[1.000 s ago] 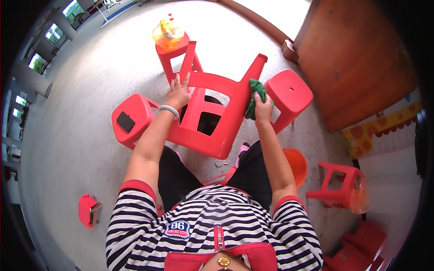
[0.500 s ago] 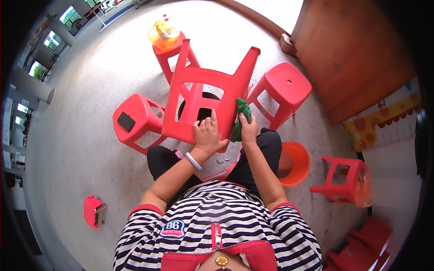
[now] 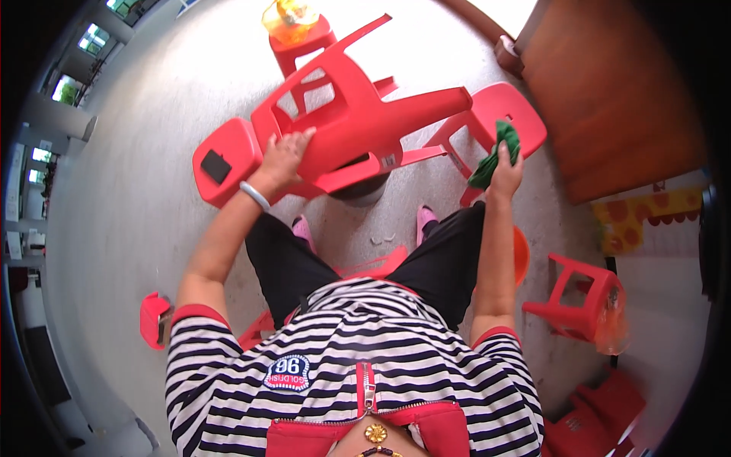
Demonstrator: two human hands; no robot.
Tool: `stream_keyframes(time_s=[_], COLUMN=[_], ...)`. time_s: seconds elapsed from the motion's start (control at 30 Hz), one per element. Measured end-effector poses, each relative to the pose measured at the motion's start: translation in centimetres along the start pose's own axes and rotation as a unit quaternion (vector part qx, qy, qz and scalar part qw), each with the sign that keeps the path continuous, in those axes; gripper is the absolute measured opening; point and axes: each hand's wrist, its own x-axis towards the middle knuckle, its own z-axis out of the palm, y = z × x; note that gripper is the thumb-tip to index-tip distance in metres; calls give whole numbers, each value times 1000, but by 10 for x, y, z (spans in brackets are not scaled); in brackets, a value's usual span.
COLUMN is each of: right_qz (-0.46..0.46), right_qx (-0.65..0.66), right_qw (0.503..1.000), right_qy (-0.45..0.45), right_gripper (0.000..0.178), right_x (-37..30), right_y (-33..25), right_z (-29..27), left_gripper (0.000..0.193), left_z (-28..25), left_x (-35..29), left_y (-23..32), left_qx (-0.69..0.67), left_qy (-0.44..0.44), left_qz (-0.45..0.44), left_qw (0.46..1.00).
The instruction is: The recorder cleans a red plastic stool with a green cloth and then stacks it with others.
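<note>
A red plastic stool (image 3: 346, 114) lies tipped over in front of me, its legs pointing away and to the right. My left hand (image 3: 282, 161) rests on its near left part, fingers stretched out and spread against the plastic. Out to the right, my right hand (image 3: 505, 177) grips a bunched green cloth (image 3: 496, 152), held apart from the tipped stool. That cloth appears in front of another red stool (image 3: 502, 107), which stands upright. Beneath the tipped stool a dark round object (image 3: 362, 192) shows only partly.
At left, a red stool (image 3: 217, 145) bears a flat black object (image 3: 216, 166). A farther stool (image 3: 304, 47) carries an orange plastic bag (image 3: 289, 21). An orange bucket (image 3: 521, 255) is partly behind my right forearm. Another stool (image 3: 582, 293) lies at right, near a brown wooden panel (image 3: 601, 99).
The tipped stool has turned, its legs swinging to the right. My left hand has moved left and away with it. My right hand has drawn off the stool rightward with the cloth.
</note>
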Motion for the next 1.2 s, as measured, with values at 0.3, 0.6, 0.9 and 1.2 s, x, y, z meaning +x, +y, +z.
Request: stream_keyframes(time_s=[0.3,0.6,0.9,1.2], right_qz=[123,220,164,320], right_qx=[3,10,-94,15], right_qw=[958,903,857,824], right_qy=[-258,-370,-479,-467], right_gripper=[29,29,27,38], right_x=[-21,-81,-172,-179], right_y=[-41,-54,-51,-61], right_z=[74,74,103,115], left_gripper=[69,71,108,105], left_z=[29,45,-19,10], left_x=[24,42,22,3], left_y=[-53,-68,21,20], left_qx=[37,33,-559,-349], left_qy=[10,34,48,132], left_qz=[-101,-235,-335,-335], left_qw=[994,971,757,865])
